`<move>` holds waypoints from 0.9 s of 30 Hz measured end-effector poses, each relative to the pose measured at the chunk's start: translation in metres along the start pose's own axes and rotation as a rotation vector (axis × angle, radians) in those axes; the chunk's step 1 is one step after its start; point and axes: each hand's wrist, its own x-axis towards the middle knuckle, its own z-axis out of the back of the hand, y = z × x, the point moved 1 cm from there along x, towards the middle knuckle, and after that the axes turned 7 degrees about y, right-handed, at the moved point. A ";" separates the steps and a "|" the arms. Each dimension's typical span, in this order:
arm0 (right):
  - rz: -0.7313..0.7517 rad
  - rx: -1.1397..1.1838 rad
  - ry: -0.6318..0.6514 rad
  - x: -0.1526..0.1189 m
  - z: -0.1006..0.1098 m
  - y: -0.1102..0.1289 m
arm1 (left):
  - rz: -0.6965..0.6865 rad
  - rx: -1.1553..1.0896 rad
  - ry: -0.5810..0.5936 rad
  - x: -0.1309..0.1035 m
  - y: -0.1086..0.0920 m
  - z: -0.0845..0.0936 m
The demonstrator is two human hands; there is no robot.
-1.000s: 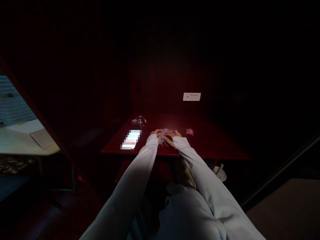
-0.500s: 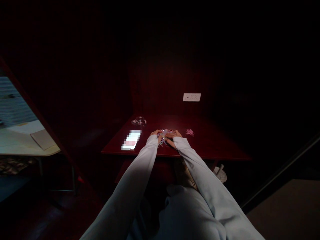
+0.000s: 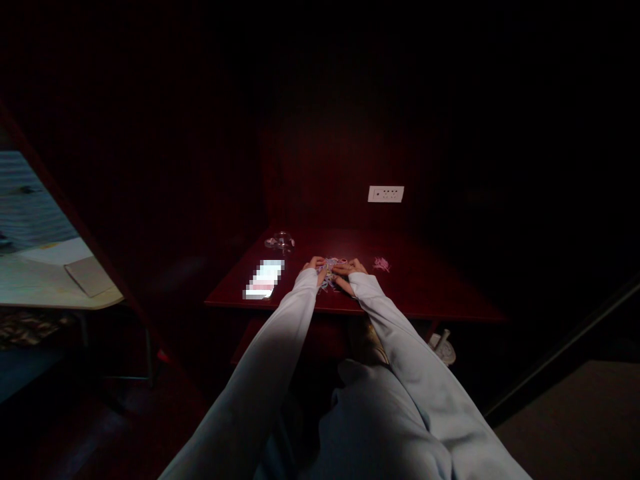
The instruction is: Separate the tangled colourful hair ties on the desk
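A loose pile of thin, pastel loops that look like small elastic hair ties [image 3: 329, 268] lies on the dark red desk. My left hand [image 3: 313, 267] rests at the left side of this pile, thumb and fingers apart at its edge. From the right, my right hand [image 3: 351, 270] reaches over the pile with its fingers stretched out and its thumb lower down. Nothing can be made out as held in either hand. A smaller heap of pink hair ties [image 3: 382, 265] sits apart, to the right of my right hand.
A bright phone-like screen [image 3: 264, 279], blurred out, lies left of my hands. Behind it stands a clear container [image 3: 283, 241] with something pinkish beside it. A white socket panel [image 3: 386, 194] is on the back wall. The desk's front edge [image 3: 400, 313] runs below my forearms.
Both hands stay at the pile with only slight finger shifts. My left fingers have moved a little up its left side. The whole view has shifted slightly.
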 end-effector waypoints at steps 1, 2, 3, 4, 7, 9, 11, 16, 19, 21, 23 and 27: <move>0.002 -0.002 0.001 0.000 0.001 0.001 | 0.000 0.006 0.008 -0.001 -0.002 0.001; 0.005 -0.005 0.002 -0.001 0.001 0.001 | 0.003 0.019 0.015 -0.003 -0.005 0.003; 0.008 -0.007 0.002 -0.001 0.002 0.002 | 0.010 0.041 0.019 -0.006 -0.008 0.005; 0.012 -0.008 0.002 -0.002 0.003 0.002 | 0.012 0.068 0.022 -0.008 -0.012 0.007; 0.015 -0.012 0.001 -0.002 0.004 0.003 | 0.010 0.134 0.016 -0.016 -0.023 0.013; 0.016 -0.013 -0.005 -0.002 0.004 0.003 | 0.023 0.135 0.014 -0.020 -0.028 0.016; 0.025 -0.014 -0.007 -0.002 0.003 0.002 | 0.026 0.126 0.019 -0.022 -0.031 0.017; 0.021 -0.022 -0.007 -0.001 0.003 0.001 | 0.031 0.112 0.025 -0.023 -0.032 0.020; 0.029 -0.019 -0.012 -0.002 0.003 0.001 | 0.026 0.108 0.015 -0.022 -0.031 0.021; 0.032 -0.017 -0.017 -0.002 0.004 0.001 | 0.030 0.116 0.008 -0.022 -0.030 0.021; 0.037 -0.014 -0.025 -0.002 0.004 0.000 | 0.035 0.137 0.016 -0.021 -0.029 0.021; 0.028 0.022 -0.069 0.001 0.001 -0.006 | 0.047 0.177 0.034 -0.019 -0.026 0.019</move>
